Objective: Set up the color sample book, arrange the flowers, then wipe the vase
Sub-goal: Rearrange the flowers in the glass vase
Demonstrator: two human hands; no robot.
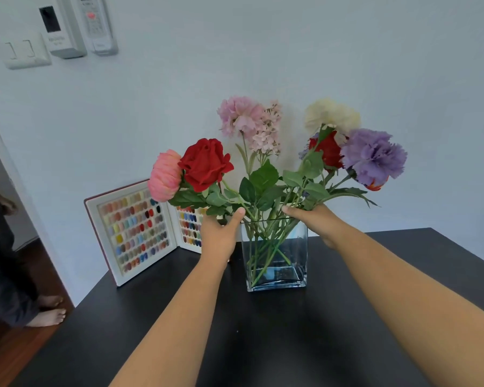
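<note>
A square clear glass vase (296, 263) stands on the black table (263, 339) and holds several artificial flowers (263, 180): red roses, pink, cream and purple blooms. My left hand (220, 236) grips the stems of the left bunch just above the vase rim, under the red rose (206, 163). My right hand (316, 220) holds the stems leaning right, under the purple flower (373, 156). The colour sample book (134, 230) stands open and upright against the wall, behind and left of the vase.
A white wall rises right behind the table, with switches and a remote holder (67, 29) at the top left. Another person stands barefoot (49, 311) on the wooden floor beyond the table's left edge.
</note>
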